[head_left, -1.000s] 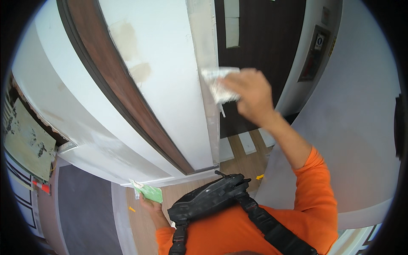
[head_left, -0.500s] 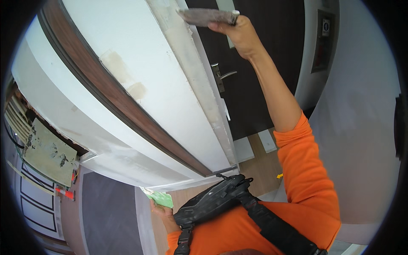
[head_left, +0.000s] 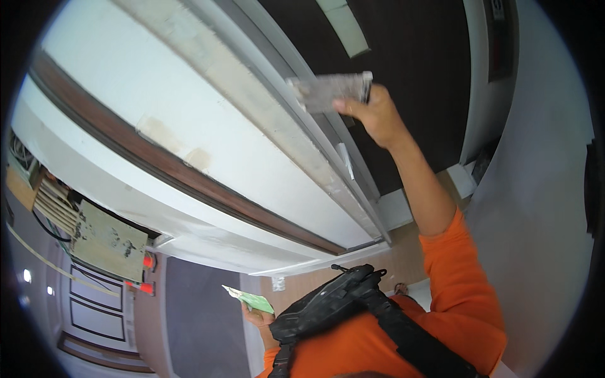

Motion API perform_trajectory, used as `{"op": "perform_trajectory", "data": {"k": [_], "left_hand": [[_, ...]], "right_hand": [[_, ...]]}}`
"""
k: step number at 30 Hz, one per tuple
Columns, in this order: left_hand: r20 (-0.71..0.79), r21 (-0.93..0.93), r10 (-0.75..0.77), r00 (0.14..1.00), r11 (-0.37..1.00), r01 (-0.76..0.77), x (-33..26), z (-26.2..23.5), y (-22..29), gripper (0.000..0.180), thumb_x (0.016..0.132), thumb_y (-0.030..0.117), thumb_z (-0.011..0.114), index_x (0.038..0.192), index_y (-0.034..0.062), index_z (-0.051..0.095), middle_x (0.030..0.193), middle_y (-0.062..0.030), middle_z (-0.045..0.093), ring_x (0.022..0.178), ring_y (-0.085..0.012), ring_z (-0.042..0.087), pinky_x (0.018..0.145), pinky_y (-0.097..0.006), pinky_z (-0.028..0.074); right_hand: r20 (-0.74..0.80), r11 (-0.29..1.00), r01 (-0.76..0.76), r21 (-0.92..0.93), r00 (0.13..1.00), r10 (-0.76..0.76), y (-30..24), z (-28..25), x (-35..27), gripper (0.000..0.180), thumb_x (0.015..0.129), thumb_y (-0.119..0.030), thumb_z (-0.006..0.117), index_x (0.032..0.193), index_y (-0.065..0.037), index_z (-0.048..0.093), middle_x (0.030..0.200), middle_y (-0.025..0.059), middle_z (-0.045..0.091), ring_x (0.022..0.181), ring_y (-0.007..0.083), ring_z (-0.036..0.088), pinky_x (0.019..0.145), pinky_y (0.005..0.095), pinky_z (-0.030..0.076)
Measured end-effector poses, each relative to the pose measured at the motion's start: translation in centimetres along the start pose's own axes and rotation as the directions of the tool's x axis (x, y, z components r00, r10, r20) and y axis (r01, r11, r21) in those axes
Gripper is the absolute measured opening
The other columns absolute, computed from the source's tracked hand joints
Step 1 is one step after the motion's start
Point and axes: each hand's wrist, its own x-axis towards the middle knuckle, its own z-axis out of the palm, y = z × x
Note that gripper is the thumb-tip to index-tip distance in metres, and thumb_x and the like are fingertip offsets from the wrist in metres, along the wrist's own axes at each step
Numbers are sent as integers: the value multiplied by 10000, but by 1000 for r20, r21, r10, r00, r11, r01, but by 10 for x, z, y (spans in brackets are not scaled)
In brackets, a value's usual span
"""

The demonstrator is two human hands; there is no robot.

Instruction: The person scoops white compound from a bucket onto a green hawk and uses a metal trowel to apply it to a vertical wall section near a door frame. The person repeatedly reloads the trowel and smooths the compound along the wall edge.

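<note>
Head view, right hand (head_left: 376, 113) pressing sandpaper (head_left: 329, 92) on door frame (head_left: 265, 120)

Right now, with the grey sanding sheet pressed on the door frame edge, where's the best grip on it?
Probably the right end of the sanding sheet, coming from the right: the right hand already pinches it there, while the left part lies flat against the door frame edge, leaving no free edge.

Things around the white door frame

A dark brown strip (head_left: 189, 179) runs along the white door frame (head_left: 208, 120); a dark door (head_left: 416, 69) stands right of it, a black chest pack (head_left: 334, 302) below, an open panel box (head_left: 107, 239) lower left.
</note>
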Motion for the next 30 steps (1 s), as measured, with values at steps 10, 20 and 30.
{"op": "perform_trajectory", "data": {"k": [10, 20, 30], "left_hand": [[3, -46, -180, 984, 983, 180, -5, 33, 36, 241, 927, 406, 707, 897, 166, 708, 838, 6, 720, 713, -162, 688, 618, -311, 585], [123, -164, -259, 958, 947, 277, -13, 70, 29, 175, 945, 312, 696, 950, 137, 709, 892, 19, 716, 792, -139, 697, 683, -287, 618], [229, -299, -227, 946, 909, 291, -17, 93, 22, 147, 944, 226, 672, 1021, 102, 689, 892, 29, 696, 815, -126, 687, 775, -295, 650]], "right_hand": [[220, 989, 139, -47, 967, -126, -16, 20, 66, 361, 917, -234, 776, 1214, -36, 725, 1131, 96, 749, 1047, 179, 656, 968, 342, 481], [266, 995, -49, -86, 962, 70, 66, -11, -50, 311, 914, -200, 745, 1205, -91, 734, 1130, 91, 745, 1080, 214, 665, 988, 377, 491], [-67, 793, -487, 366, 836, 544, 126, -60, -212, 235, 903, -158, 736, 1085, -9, 727, 991, 56, 742, 895, 116, 665, 826, 301, 533]]}}
